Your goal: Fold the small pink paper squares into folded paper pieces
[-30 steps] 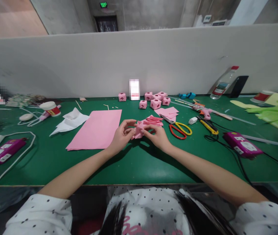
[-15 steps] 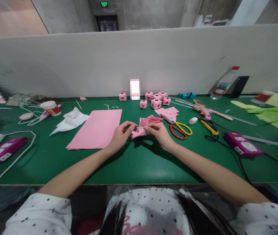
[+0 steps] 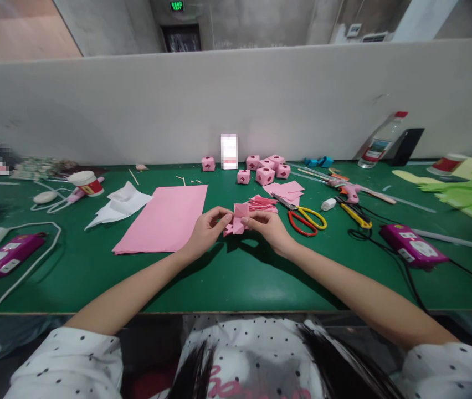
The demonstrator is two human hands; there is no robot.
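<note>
Between my two hands is a small pink folded paper piece (image 3: 240, 216), held just above the green table. My left hand (image 3: 206, 230) pinches its left side between thumb and fingers. On the right edge, my right hand (image 3: 272, 228) grips it the same way. Right behind the piece lies a pile of pink folded strips (image 3: 262, 203). Pink sheets (image 3: 165, 216) lie flat to the left of my left hand. Scissors (image 3: 302, 220) with red and yellow handles rest beyond my right hand, their blades over small pink squares (image 3: 288, 191).
Several pink paper cubes (image 3: 265, 176) stand at the back near a white partition (image 3: 236, 100). A crumpled tissue (image 3: 120, 203) and a paper cup (image 3: 86, 183) are at left. At right are a pink glue gun (image 3: 349, 190), a purple power strip (image 3: 413, 245), cables and a bottle (image 3: 377, 144).
The paper piece has been turned and folded between my fingers, so an upright flat face now shows towards me. Both hands stay in nearly the same place.
</note>
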